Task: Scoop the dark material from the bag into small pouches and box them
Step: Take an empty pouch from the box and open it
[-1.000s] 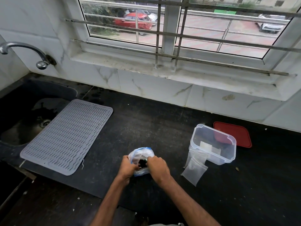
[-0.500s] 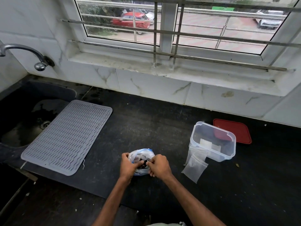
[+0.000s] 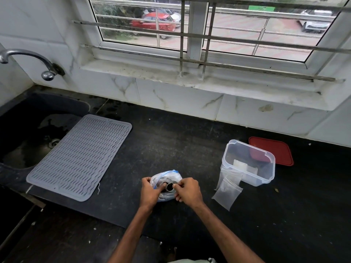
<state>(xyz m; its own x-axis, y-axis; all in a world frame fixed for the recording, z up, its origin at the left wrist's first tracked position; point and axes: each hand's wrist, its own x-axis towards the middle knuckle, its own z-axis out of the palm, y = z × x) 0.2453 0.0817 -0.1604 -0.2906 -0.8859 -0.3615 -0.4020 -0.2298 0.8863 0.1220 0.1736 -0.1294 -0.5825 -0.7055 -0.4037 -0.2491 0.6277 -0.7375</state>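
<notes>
Clear, crinkly plastic with a blue zip strip makes up the bag (image 3: 171, 174), which slumps on the black stone counter (image 3: 190, 141) right in front of you, with both hands at its mouth. Your left hand (image 3: 150, 192) grips the bag's left lip with curled fingers. Your right hand (image 3: 188, 190) pinches a small round thing (image 3: 169, 186) with a shiny rim at the opening; it looks like a scoop, though I cannot tell for sure. The dark material (image 3: 163, 184) shows just inside the mouth. The step in hand seems to be the scooping, so pull the soft lip wide and taut with your left hand, since the film will fold in on itself otherwise. Dip shallow and lift level so no loose grains spill onto a counter too dark to show them. Take modest loads, because the pouches (image 3: 228, 192) look thin, flat and narrow-mouthed. They lean against the near wall of the box (image 3: 230, 149), well to the right of the bag, so you may want 1 brought closer before you pour. The box is clear, rigid and rectangular with rounded corners, and it stands open with something pale on its floor. Its flat red lid (image 3: 275, 150) lies just behind it. To the left, a grey rubbery mat (image 3: 79, 156) ribbed in wavy lines overlaps the edge of the dark sink (image 3: 24, 130).
</notes>
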